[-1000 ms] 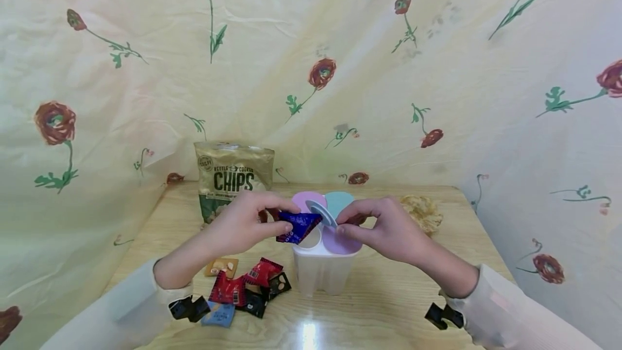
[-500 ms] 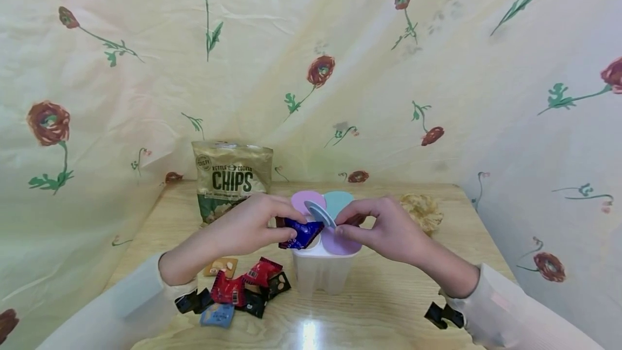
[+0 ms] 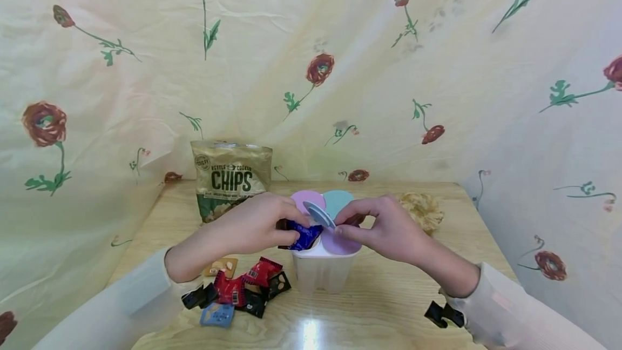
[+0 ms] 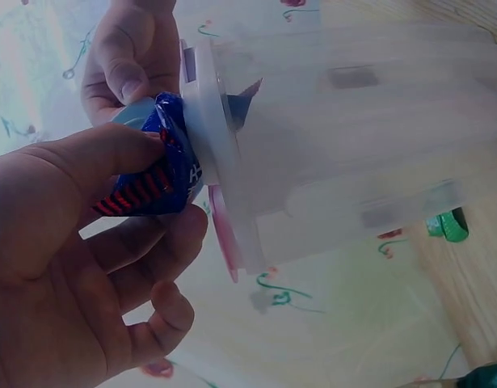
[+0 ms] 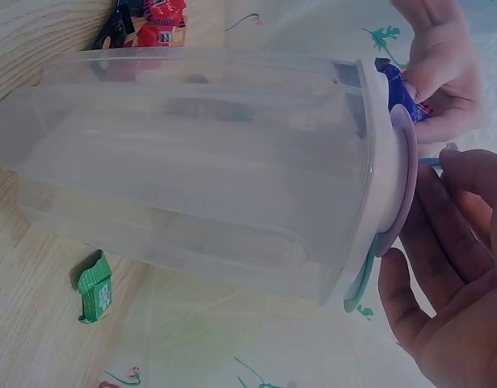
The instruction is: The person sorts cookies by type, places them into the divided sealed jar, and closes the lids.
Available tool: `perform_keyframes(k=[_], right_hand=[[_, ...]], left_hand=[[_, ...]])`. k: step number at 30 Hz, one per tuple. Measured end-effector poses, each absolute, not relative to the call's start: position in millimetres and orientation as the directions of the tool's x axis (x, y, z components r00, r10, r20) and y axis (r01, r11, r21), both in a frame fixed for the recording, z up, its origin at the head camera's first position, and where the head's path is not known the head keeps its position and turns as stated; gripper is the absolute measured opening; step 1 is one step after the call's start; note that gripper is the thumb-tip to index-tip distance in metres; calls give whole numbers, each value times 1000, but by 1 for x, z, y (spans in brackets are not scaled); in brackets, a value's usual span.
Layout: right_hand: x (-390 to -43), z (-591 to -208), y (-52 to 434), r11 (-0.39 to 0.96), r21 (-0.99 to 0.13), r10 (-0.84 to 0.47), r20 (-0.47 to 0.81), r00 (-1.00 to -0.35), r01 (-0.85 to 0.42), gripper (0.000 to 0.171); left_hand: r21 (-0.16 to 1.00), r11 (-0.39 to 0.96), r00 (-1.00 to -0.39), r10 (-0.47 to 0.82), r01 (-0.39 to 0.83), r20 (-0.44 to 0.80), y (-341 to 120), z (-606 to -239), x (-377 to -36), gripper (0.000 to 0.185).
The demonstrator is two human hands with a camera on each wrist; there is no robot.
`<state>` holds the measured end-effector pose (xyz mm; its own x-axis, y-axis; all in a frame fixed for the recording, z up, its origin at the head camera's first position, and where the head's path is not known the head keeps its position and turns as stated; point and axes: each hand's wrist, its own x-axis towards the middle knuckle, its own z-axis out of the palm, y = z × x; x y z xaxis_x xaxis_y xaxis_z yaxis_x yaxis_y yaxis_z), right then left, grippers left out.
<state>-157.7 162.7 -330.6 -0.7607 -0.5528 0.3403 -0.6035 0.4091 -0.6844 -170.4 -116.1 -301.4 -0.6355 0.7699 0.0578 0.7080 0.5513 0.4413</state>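
Observation:
A clear plastic container with pastel flap lids stands mid-table, and shows large in the right wrist view. My left hand pinches a blue snack packet and pushes it into the open compartment; in the left wrist view the blue packet is partly past the rim. My right hand holds the lifted blue-grey flap by its edge. The pink lid, teal lid and lilac lid lie closed.
A pile of small red, black and blue snack packets lies left of the container. A gold chips bag stands behind. A round cracker pack lies at the back right. Floral cloth surrounds the wooden table.
My left hand has moved right and down, pushing the blue packet further into the open compartment. My right hand kept the flap lifted.

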Motion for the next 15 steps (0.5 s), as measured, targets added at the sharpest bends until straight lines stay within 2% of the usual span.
perform_keyframes(k=[10, 15], right_hand=[[-158, -331, 163, 396, -682, -557, 353, -752, -615, 12], [-159, -331, 164, 391, -683, -559, 357, -748, -617, 11]], left_hand=[[271, 571, -606, 793, 775, 64, -110, -296, -167, 22], [286, 553, -594, 801, 782, 75, -110, -298, -168, 23]])
